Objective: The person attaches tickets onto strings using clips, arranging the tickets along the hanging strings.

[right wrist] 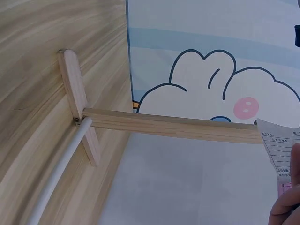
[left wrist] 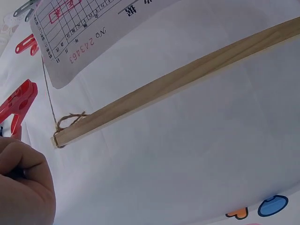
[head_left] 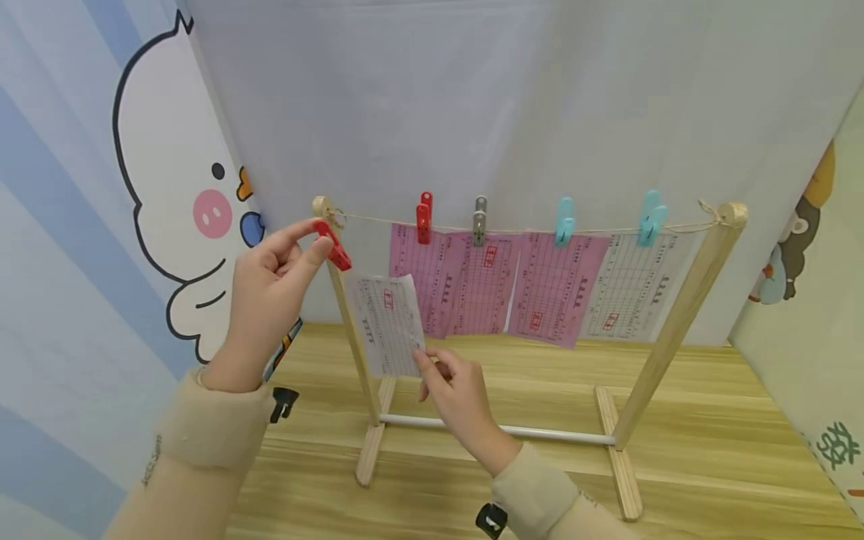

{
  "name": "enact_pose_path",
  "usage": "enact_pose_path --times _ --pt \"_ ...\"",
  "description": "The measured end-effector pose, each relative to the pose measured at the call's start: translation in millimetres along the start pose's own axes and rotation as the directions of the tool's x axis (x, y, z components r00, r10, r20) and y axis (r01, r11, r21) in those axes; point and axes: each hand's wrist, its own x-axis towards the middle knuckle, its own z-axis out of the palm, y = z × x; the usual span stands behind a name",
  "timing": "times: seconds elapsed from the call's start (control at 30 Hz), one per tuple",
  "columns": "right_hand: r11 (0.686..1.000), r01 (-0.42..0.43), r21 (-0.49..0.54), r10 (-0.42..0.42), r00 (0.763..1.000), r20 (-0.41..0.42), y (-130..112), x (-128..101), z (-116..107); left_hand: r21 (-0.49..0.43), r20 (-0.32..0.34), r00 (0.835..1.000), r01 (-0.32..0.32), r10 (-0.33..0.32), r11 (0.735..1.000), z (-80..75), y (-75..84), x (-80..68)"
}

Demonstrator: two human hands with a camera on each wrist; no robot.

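My left hand [head_left: 270, 285] pinches a red clothespin [head_left: 335, 246] between thumb and fingertips, near the left end of the string. In the left wrist view the red clothespin [left wrist: 19, 105] points its jaws away from the fingers. My right hand [head_left: 462, 394] holds a white printed slip [head_left: 388, 322] by its lower right corner. The slip is upright, its top edge below the string, and overlaps the left post in the head view. In the right wrist view only part of the right hand [right wrist: 288, 206] and the slip [right wrist: 279, 145] show at the right edge.
A wooden rack with a left post [head_left: 351, 337] and right post [head_left: 682, 322] carries a string [head_left: 378, 220]. Several pink slips [head_left: 556, 289] and a white slip [head_left: 631, 289] hang there under red, grey [head_left: 479, 221] and light blue clothespins [head_left: 564, 223]. A white bar [head_left: 553, 433] joins the feet.
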Motion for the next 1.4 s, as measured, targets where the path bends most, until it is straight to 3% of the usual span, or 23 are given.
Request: enact_pose_path --times 0.27,0.77,0.9,1.13,1.4 --pt "0.999 -0.031 0.023 0.031 0.999 -0.018 -15 20 -2 0.011 -0.011 0.999 -0.035 0.035 0.999 3.8 15.3 24.3" --pt "0.994 -0.088 0.062 0.090 0.996 -0.027 -24 42 4 0.025 -0.008 1.000 0.016 -0.016 1.000 15.8 27.8 59.4" --pt "0.993 -0.105 0.062 0.106 0.994 -0.017 -25 48 6 0.033 -0.004 1.000 0.016 -0.016 0.999 18.5 27.8 64.5" --pt "0.990 -0.120 0.070 0.122 0.992 -0.022 -25 51 6 0.054 0.062 0.998 0.001 -0.004 0.999 19.0 27.4 67.2" --pt "0.988 -0.140 0.061 0.140 0.990 -0.002 -23 53 6 0.144 0.112 0.993 -0.040 0.024 0.989 22.1 23.2 66.9"
